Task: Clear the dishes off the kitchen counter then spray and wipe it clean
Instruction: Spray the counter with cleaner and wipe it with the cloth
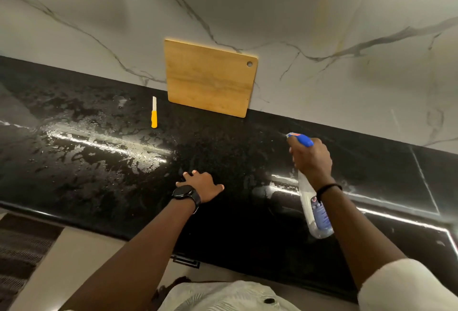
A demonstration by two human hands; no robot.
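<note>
The spray bottle (315,214) hangs above the right part of the black granite counter (223,144), its blue head pointing at the wall, the right hand (312,162) wrapped round its neck. The left hand (202,185) rests spread on the counter, holding nothing. Wet patches shine to the left, near a yellow-handled knife (154,113) and a wooden cutting board (210,77) leaning on the marble wall (322,25)

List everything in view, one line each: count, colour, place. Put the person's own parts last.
counter: one, black, partly wet, across frame.
wall: one, white marble, behind counter.
cutting board: one, tan wood, leaning on wall.
knife: one, yellow handle, white blade, left of cutting board.
spray bottle: one, clear, blue head, in right hand.
mat: one, dark, floor lower left.
left hand: one, black watch, resting on counter.
right hand: one, black wristband, grips spray bottle.
</note>
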